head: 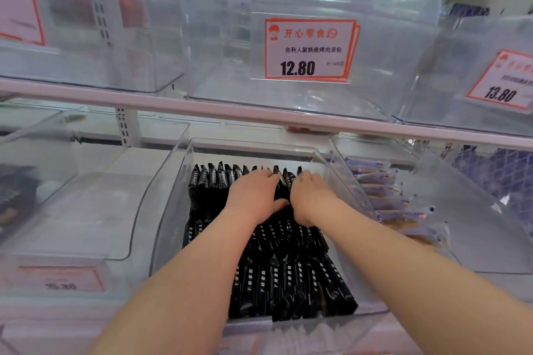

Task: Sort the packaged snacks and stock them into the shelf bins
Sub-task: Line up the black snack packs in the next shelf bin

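Hands meet over a clear plastic shelf bin [173,196] at the middle of the lower shelf, both bare forearms reaching in from the near edge. Inside this bin lie slim black foil snack packets with white lettering [288,277], packed side by side in rows that run from the near wall to the far end. The left hand [253,196] lies palm-down on the far row, fingers curled over the packet tops and thumb stretched toward the right — it grips the packets rather than lying flat. The right hand [310,197] sits just beside it, nearly touching, knuckles up and fingers bent down among the same far packets; whether it pinches one packet or several cannot be told.

To the right, a neighbouring clear bin [473,239] holds blue-and-white wrapped snack sticks [383,196], piled loosely against its left wall. To the left, another clear bin [95,210] shows a dark blurred mass at its far left side.

A white shelf rail [202,108] crosses the scene above the lower bins. Above it, a large clear upper bin [403,37] carries an orange-bordered white price card reading 12.80 [310,50]; a second orange-bordered card reading 13.80 [504,81] hangs at the right edge.
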### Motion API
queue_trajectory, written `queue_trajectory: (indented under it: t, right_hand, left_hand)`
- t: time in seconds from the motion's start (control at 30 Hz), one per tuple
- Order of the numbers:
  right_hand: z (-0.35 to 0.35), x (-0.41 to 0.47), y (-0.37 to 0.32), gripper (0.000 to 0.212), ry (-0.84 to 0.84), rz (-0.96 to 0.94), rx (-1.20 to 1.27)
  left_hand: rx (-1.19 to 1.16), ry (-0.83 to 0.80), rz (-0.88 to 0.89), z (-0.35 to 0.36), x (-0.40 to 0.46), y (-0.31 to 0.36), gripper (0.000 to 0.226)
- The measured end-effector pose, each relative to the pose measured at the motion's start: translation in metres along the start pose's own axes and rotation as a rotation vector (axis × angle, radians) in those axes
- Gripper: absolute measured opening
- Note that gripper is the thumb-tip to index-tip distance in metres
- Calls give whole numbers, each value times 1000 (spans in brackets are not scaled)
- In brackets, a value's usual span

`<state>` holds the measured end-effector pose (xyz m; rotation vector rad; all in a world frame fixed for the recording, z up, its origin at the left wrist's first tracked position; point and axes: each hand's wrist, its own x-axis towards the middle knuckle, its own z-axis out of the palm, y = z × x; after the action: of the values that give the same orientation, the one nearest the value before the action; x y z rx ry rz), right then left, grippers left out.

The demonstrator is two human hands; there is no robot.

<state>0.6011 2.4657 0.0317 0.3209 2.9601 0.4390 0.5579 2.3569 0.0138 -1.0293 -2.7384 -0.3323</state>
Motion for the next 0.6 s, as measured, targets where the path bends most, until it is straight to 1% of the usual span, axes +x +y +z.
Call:
queue_trajectory:
  t: [0.03,0.07,0.13,0.2,0.27,0.37,0.47,0.53,0.6]
  right_hand:
    - [4,-1,2,60,62,-14,-4]
    - [7,-2,3,58,132,-36,4]
    - [8,-1,4,46,247,-80,17]
    - [4,0,3,37,314,-80,68]
    - [1,-1,1,34,297,-56,149]
    - [-5,-5,2,38,188,-62,198]
    - [-15,-7,10,39,138,-128,238]
    - [-14,-11,9,42,120,-201,241]
    - [-8,-13,4,45,141,-246,178]
  left_hand:
    - [-7,-2,1,1,0,0,57]
    - [-18,-1,-2,1,0,0,58]
    - [-2,-3,3,0,1,-1,55]
    - [69,-9,27,-2,3,-4,50]
    - [120,-30,49,-4,4,-4,48]
    - [113,-124,47,-13,3,-6,51]
    - [127,-224,43,-22,-1,-3,52]
    - [169,-223,23,-23,-5,3,48]
    - [205,-189,-38,-24,-6,5,44]
